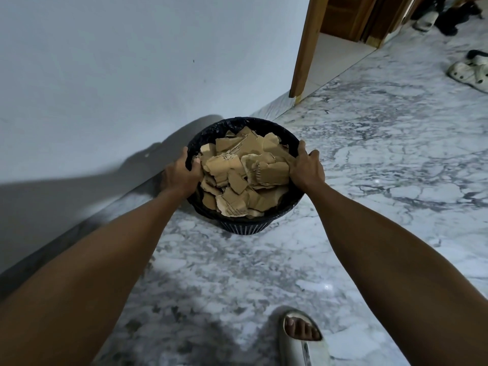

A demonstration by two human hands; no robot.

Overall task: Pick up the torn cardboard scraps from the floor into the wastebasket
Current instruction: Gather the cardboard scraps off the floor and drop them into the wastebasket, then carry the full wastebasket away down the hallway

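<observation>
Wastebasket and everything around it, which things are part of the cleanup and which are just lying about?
Part of the job:
wastebasket
torn cardboard scraps, piled inside it
left hand and right hand, gripping its rim

Just lying about:
white sandals by the far wall
dark shoes near the doorway
wooden door frame

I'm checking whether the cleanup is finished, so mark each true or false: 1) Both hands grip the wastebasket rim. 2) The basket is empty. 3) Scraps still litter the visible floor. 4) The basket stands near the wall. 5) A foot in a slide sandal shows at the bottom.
1) True: the left hand and right hand hold the wastebasket at its rim.
2) False: cardboard scraps fill it.
3) False: no scraps show on the marble floor.
4) True: the wall is just behind it.
5) True: the sandal is there.
</observation>
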